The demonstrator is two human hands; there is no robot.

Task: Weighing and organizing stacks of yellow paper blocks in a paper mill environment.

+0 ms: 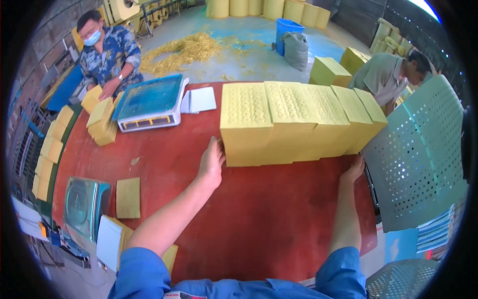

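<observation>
A long row of yellow paper stacks, their top sheets punched with coin-like patterns, stands on the red table. My left hand presses against the row's left end, its fingers lying along that side and partly behind the corner. At the lower right corner my right hand holds the other end; most of its fingers are hidden behind the paper. The row is held between my two hands and appears to rest on the table. The stacks sit side by side, slightly out of line with each other.
A scale stands behind left, beside white sheets. Another scale and a yellow pad lie near left. A perforated chair back rises at the right edge. A co-worker handles paper far left; another bends far right.
</observation>
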